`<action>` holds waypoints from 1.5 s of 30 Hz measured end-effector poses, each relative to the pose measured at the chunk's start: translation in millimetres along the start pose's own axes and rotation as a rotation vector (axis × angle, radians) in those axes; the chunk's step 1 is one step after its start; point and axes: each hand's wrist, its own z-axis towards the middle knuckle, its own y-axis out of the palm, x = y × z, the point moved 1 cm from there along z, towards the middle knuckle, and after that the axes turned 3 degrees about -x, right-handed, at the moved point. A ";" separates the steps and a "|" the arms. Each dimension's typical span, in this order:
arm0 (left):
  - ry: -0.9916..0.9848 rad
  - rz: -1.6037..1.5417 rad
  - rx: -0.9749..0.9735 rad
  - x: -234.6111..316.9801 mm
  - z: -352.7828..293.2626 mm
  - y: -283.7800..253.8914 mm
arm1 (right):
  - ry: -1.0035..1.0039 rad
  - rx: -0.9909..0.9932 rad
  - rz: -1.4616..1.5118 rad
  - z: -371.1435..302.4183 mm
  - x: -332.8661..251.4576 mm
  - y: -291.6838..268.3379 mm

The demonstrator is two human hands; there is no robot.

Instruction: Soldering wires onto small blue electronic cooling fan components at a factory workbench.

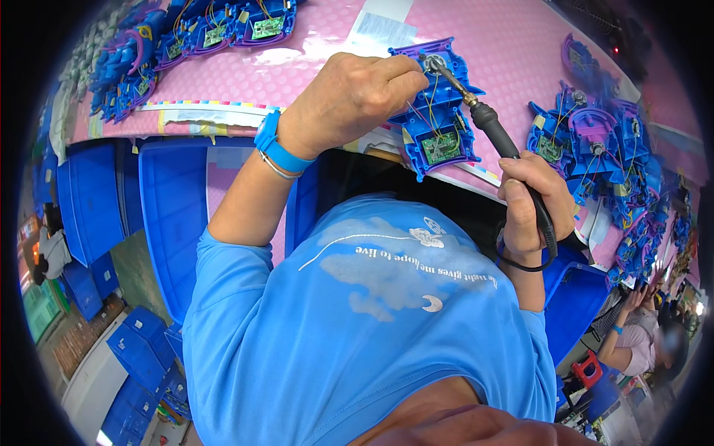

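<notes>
My right hand (539,199) grips the dark handle of a soldering iron (492,125), whose metal tip reaches a small round metal part (433,64) in a blue plastic housing (450,95). Close beside that part, my left hand (364,93) is closed in a pinch; what its fingertips hold is too small to make out. The housing lies on the pink table near its front edge. A green circuit board (441,147) sits in its near half, and thin coloured wires run from the board toward the round part.
More blue and purple housings with boards and wires lie at the far left (216,33) and in a pile at the right (602,141). Blue bins (175,223) stand below the table edge (223,111). Another person (639,338) is at the lower right.
</notes>
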 end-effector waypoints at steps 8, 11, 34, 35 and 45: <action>-0.007 -0.012 0.004 -0.8 0.1 0.9 | 0.008 -0.009 -0.037 -0.4 -0.8 0.2; -0.018 -0.036 -0.001 -1.0 0.0 1.0 | 0.021 -0.014 -0.045 -0.1 -1.9 0.0; -0.225 -0.501 -0.097 13.8 -21.1 -20.9 | 0.061 0.118 -0.015 -9.9 1.8 -15.1; -0.228 -0.485 -0.091 15.7 -18.4 -17.6 | 0.047 0.129 -0.035 -10.5 2.5 -15.9; -0.019 0.071 -0.311 -70.1 -1.1 -53.7 | 0.015 0.174 0.096 -15.7 -8.9 -25.6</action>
